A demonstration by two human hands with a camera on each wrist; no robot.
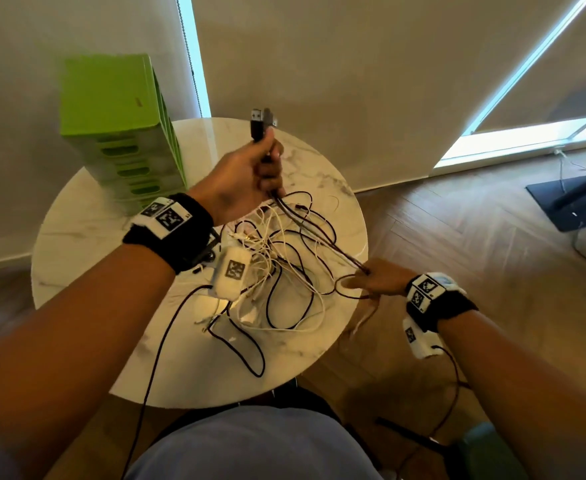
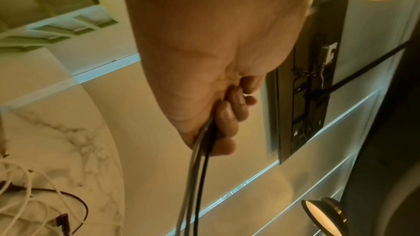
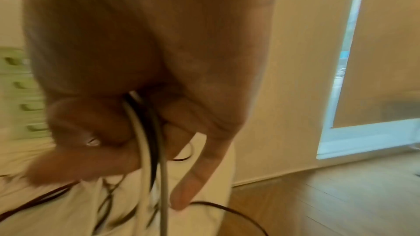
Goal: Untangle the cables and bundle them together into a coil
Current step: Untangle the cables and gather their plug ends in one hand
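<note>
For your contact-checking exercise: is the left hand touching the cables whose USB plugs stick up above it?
Touching. In the left wrist view the left hand has its fingers curled round the cables, which run out below the fist.

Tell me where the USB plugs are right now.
In the head view, the USB plugs stick up from the left hand, raised over the table's far side, right of the green box.

Both hands (image 1: 239, 181) (image 1: 378, 280) stretch gripped cables (image 1: 319, 233).
</note>
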